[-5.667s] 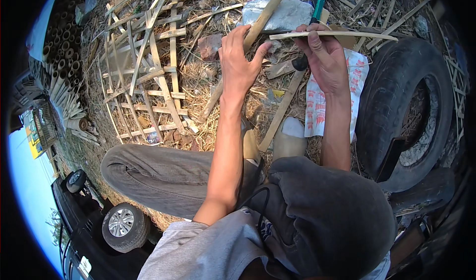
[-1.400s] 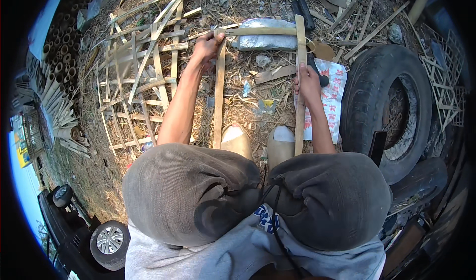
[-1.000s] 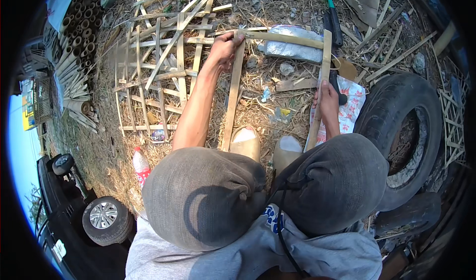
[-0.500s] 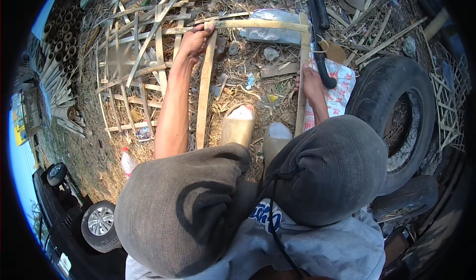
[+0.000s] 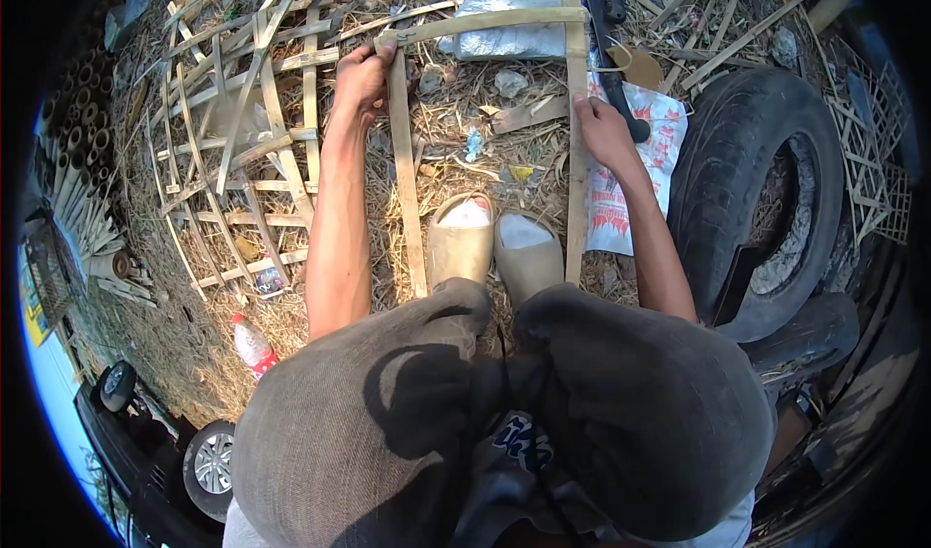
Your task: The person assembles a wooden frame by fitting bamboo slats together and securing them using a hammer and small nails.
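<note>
Bamboo strips form a three-sided frame over the ground in front of my feet. Its top strip (image 5: 485, 26) runs crosswise, the left strip (image 5: 402, 150) and right strip (image 5: 576, 199) come down toward my knees. My left hand (image 5: 361, 80) is closed on the upper left corner, thumb on top where the strips meet. Along the upper part of the right strip, my right hand (image 5: 603, 129) grips its outer edge; some fingers are hidden. Behind the top strip lies a grey block (image 5: 514, 39). A black-handled tool (image 5: 611, 87) rests just beyond my right hand.
To the left lies a bamboo lattice (image 5: 242, 126), with a red-capped plastic bottle (image 5: 254, 344) nearer me. A printed white sheet (image 5: 630, 194) and a large tyre (image 5: 708, 170) lie at right. Bamboo poles (image 5: 78, 160) are piled far left; a dark vehicle (image 5: 126, 451) stands lower left.
The view has shifted a little, and my right knee has moved, baring more of my right forearm and slipper. Both hands remain on the strips; fewer right fingers show around the right strip.
</note>
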Tool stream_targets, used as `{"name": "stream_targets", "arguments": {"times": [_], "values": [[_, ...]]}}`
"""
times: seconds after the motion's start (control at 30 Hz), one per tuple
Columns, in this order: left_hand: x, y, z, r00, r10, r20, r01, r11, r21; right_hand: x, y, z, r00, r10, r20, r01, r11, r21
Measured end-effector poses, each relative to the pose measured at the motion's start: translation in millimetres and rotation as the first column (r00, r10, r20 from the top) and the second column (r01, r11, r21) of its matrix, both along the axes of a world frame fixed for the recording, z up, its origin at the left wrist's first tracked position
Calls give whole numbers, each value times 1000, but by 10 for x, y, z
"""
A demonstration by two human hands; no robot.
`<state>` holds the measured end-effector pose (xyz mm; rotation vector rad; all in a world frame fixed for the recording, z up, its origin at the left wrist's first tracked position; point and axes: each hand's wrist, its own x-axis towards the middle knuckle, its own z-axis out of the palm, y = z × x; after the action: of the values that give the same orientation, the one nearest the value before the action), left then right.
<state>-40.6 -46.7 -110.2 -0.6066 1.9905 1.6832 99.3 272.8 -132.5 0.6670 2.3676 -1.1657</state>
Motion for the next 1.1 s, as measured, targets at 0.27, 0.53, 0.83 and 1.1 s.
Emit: {"name": "stream_targets", "arguments": {"times": [0.27,0.53,0.83,1.1], "values": [[-91,-74,34,994,-75,-75,69,994,-82,184,138,-313,991,97,-88,-106,990,-97],[-24,3,4,994,-85,-63,79,994,-81,233,110,-116,999,35,-25,-38,992,-124],[-95,-119,-118,989,-109,-102,94,986,-140,1,139,-307,949,-240,-205,202,961,-188],[-92,-160,-12,988,-139,-74,119,968,-223,-583,171,-128,945,-225,-236,216,974,-63]]}}
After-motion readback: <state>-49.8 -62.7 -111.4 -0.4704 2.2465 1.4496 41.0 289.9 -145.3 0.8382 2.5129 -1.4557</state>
